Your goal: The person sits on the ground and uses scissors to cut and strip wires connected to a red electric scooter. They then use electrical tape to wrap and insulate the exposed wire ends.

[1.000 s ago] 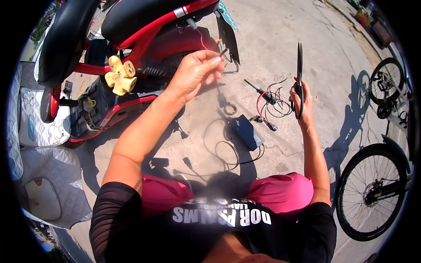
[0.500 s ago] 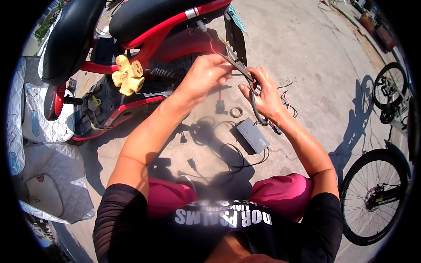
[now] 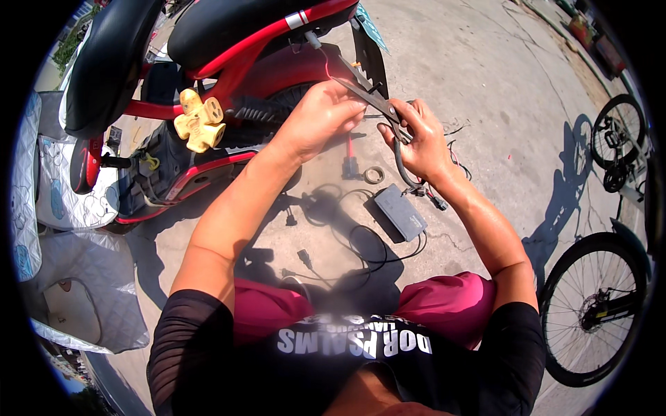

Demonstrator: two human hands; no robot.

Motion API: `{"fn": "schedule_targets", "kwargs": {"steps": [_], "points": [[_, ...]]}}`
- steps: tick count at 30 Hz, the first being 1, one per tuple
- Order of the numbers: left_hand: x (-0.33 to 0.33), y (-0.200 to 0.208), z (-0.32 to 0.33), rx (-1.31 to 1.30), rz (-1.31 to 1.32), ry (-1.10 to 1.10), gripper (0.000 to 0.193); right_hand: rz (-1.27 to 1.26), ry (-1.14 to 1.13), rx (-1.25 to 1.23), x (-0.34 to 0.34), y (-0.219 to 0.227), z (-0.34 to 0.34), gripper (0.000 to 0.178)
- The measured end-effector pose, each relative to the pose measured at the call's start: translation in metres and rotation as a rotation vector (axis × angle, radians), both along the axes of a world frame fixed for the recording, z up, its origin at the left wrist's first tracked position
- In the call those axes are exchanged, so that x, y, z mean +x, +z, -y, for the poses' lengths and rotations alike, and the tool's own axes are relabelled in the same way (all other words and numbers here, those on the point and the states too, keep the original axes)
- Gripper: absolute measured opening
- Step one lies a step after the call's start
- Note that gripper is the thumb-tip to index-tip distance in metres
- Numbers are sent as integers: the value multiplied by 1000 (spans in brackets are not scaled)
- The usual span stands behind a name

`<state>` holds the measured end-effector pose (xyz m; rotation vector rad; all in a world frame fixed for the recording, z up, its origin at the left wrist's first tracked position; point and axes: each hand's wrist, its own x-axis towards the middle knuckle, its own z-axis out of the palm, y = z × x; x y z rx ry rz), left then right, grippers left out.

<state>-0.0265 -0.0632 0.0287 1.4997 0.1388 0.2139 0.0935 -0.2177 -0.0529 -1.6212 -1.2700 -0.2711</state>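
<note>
With the right hand (image 3: 424, 143), gripped scissors (image 3: 387, 110) near the scooter (image 3: 243, 59); with the left hand (image 3: 321, 119), pinched a thin wire (image 3: 327, 64) beside the blades (image 3: 365, 95); had room rightward over concrete (image 3: 479, 76) to a bicycle wheel (image 3: 592, 312).

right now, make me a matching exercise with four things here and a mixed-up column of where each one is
Things
1. dark metal scissors with black handles
2. thin red wire
3. dark grey rectangular box with a black cord
4. yellow plastic multi-socket block

Places
A. on the ground
B. seen against the red scooter
C. in the person's right hand
D. leading down to the person's left hand

Right pairs: 1-C, 2-D, 3-A, 4-B
</note>
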Motion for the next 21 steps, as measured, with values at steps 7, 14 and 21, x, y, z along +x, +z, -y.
{"fn": "schedule_targets", "kwargs": {"steps": [7, 14, 21], "points": [[-4, 6, -3, 68, -13, 29, 12, 45, 60, -67, 12, 17, 2, 42], [-5, 13, -21, 48, -121, -94, 12, 27, 102, -52, 15, 12, -3, 40], [2, 1, -41, -336, -167, -188, 15, -537, 252, -103, -14, -14, -13, 44]]}}
